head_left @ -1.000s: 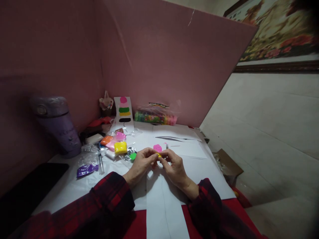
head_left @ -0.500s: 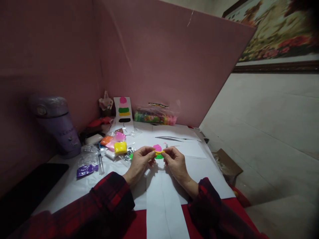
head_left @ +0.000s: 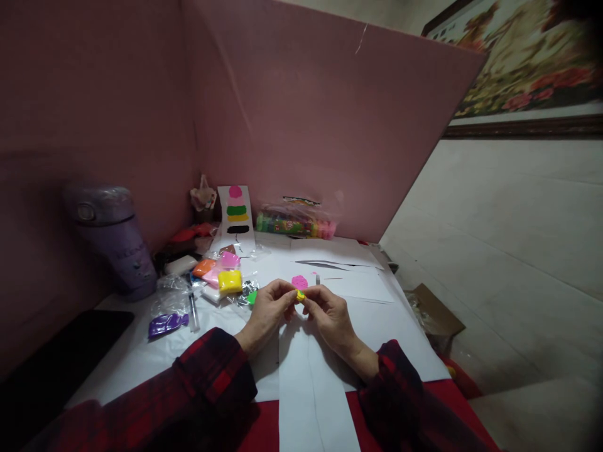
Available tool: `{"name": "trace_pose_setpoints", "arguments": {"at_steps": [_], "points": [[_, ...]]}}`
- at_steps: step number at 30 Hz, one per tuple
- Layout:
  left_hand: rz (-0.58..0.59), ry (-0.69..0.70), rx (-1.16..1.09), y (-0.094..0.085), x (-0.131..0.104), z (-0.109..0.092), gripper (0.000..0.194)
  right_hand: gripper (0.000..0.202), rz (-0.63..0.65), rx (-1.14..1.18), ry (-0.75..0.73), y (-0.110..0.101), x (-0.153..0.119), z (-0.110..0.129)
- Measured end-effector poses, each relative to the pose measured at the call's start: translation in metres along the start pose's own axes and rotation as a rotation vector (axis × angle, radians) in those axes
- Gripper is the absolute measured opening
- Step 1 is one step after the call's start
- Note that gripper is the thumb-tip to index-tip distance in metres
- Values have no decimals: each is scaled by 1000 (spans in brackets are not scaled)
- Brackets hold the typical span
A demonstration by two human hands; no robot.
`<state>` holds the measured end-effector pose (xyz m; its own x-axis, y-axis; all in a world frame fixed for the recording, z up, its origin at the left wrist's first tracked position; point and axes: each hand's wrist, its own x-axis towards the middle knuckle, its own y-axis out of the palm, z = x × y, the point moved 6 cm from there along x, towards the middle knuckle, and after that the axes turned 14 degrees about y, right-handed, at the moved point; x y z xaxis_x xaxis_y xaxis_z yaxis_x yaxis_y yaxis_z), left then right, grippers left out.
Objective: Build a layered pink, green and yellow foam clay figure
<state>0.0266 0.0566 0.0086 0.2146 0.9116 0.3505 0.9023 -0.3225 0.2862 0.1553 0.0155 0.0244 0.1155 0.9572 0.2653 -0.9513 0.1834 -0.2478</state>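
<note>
Between the fingertips of both hands is a small lump of yellow clay (head_left: pixel 300 297). My left hand (head_left: pixel 269 309) pinches it from the left, and my right hand (head_left: pixel 330 314) from the right. Just beyond the fingers, a textured pink clay round (head_left: pixel 299 282) lies on a long white paper strip (head_left: pixel 308 383). A bit of green shows at the yellow lump; the green clay under it is mostly hidden by my fingers. To the right of the pink round lies a small fork (head_left: pixel 318 279).
Left of my hands lie bagged clay packs, among them a yellow pack (head_left: pixel 230 282) and a purple pack (head_left: pixel 168 324). A purple bottle (head_left: pixel 115 242) stands at the far left. Behind are a sample card (head_left: pixel 237 220) with coloured bands and a bag of coloured sticks (head_left: pixel 296 223).
The yellow clay was stretched as a strip between my hands; now it is a short, bunched lump. My fingertips have come closer together, and the view has shifted slightly.
</note>
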Motion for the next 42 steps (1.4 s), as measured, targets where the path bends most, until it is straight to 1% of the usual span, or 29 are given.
{"name": "trace_pose_setpoints", "arguments": {"at_steps": [5,9,11,13,16,19,23,25,29,31,35,40,42], "points": [[84,-10,-8,6,-1,-3,36,9,-62,-127,-44,-5,1,2],[116,-33,-48,7,-1,0,38,4,-102,-158,-79,-8,2,4],[121,-41,-71,7,-1,2,40,10,-80,-164,-114,-8,2,7],[117,-43,-95,7,-1,3,42,16,-20,-177,-148,-4,2,10],[111,-49,-99,8,-2,2,43,15,39,-197,-172,-1,1,13],[106,-42,-60,8,-3,-2,40,5,5,-221,-175,-2,1,14],[134,-33,-57,10,-3,-4,37,6,-15,-253,-209,-3,0,14],[139,-43,-62,9,-3,-2,37,2,-2,-251,-220,-4,0,14],[123,-79,-60,8,-4,1,40,6,70,-233,-245,-2,-1,17],[116,-88,-53,7,-4,2,41,8,85,-233,-253,-2,-2,20],[98,-91,-47,7,-4,2,39,8,76,-207,-190,-2,-1,17],[-68,-71,-63,-4,-2,5,36,15,20,-40,-36,-7,4,2],[-100,-69,-72,-7,-1,6,36,18,-20,-1,16,-10,7,-4]]}}
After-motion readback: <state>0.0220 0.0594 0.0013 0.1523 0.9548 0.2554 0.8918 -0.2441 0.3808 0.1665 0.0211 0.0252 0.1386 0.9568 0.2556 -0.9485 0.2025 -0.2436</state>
